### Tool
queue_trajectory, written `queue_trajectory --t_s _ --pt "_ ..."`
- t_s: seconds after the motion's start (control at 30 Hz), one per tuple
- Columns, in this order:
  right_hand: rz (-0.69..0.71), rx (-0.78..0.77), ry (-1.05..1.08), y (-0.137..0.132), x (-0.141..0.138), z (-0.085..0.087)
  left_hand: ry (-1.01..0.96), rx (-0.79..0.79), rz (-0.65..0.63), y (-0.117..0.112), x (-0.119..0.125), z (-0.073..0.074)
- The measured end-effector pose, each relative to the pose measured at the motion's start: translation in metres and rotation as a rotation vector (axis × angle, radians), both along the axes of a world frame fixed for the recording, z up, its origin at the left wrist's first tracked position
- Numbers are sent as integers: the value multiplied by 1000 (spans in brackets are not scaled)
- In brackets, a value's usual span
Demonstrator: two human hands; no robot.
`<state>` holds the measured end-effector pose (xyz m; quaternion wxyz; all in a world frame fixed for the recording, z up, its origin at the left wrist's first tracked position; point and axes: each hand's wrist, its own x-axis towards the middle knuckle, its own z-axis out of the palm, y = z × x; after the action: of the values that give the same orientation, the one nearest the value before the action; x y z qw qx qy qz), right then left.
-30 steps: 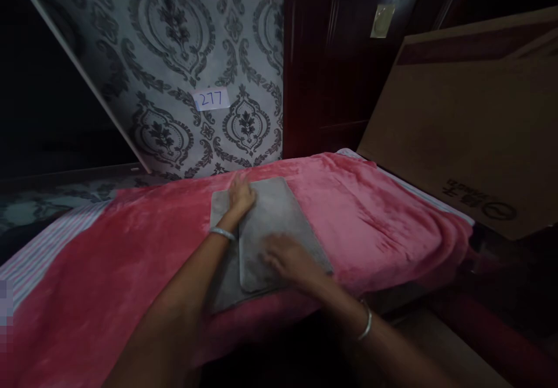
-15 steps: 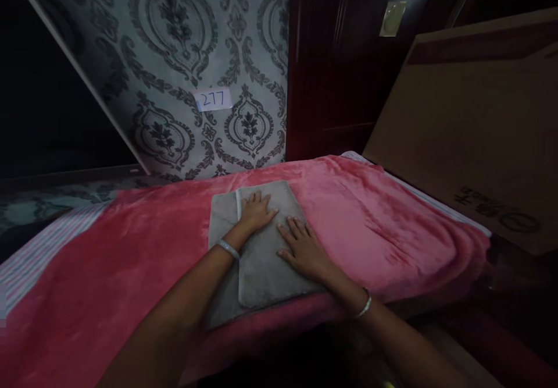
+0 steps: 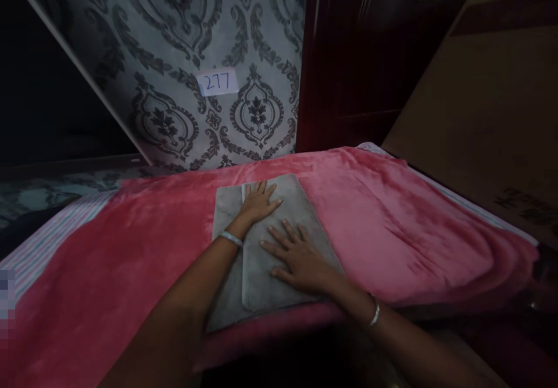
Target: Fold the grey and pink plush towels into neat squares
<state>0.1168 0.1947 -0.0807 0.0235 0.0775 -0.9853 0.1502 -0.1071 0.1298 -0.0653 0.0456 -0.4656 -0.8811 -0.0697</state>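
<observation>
A grey, soft-looking folded cloth (image 3: 261, 277) lies flat, its right part folded over so that an edge runs lengthwise left of its middle. My left hand (image 3: 258, 203) rests open on its far part, near that folded edge, fingers spread. Lower and to the right, my right hand (image 3: 300, 260) is laid on the folded layer with its fingers apart and pointing up-left. Neither hand grips the cloth. Beneath it spreads a pink plush blanket (image 3: 152, 242).
Striped fabric (image 3: 56, 237) shows beyond the blanket at the left. A patterned wall (image 3: 257, 109) with a paper marked 277 (image 3: 218, 82) stands behind, beside a dark red door (image 3: 349, 85). A large cardboard box (image 3: 483, 97) leans at the right.
My right hand has slid leftward over the grey cloth and its fingers have spread wider. My left hand stays near the folded edge. The camera view has shifted slightly.
</observation>
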Motion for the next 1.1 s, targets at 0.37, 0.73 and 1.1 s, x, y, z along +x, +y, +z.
queue_trajectory --t_s 0.37,0.73,1.1 --pt "-41 74 -10 3 12 -2 -125 -151 14 -13 22 22" --pt "-104 80 73 11 85 -23 -157 -132 -202 -154 118 -2" --pt "-112 19 136 12 94 -11 -141 18 -353 -191 159 -8"
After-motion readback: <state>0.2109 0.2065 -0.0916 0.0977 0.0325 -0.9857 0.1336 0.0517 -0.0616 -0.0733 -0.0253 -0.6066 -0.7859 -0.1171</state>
